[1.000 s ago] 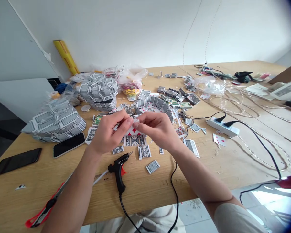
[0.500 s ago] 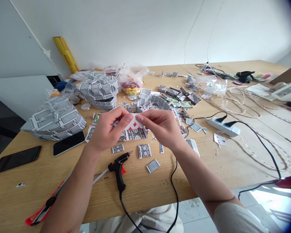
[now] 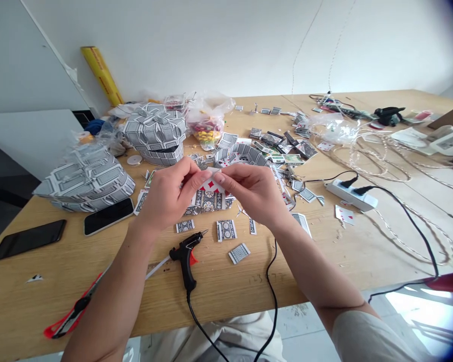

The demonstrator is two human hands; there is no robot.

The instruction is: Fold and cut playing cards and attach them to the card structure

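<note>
My left hand [image 3: 169, 193] and my right hand [image 3: 251, 191] meet above the table, each pinching a playing card [image 3: 210, 186] between thumb and fingers. Red diamonds show on the card, and its upper edge looks bent toward me. Behind and below it lie patterned card backs [image 3: 207, 202], partly covered by my hands. Just beyond stands an open box made of folded cards [image 3: 251, 156]. Nearer to me are cut card pieces [image 3: 226, 230] and a black hot glue gun [image 3: 186, 256] lying on its side, its nozzle pointing away to the right.
Two card-woven boxes [image 3: 86, 183] stand at left, near two phones [image 3: 109, 216]. A red utility knife [image 3: 71, 311] lies by my left forearm. On the right are a power strip [image 3: 351, 195], coiled cord [image 3: 385, 171] and loose cards. A glue-gun cable [image 3: 272, 296] runs off the front edge.
The card's upper edge has folded toward me between my fingers, with more diamonds and patterned card showing below. The view has shifted slightly. The glue gun stays put.
</note>
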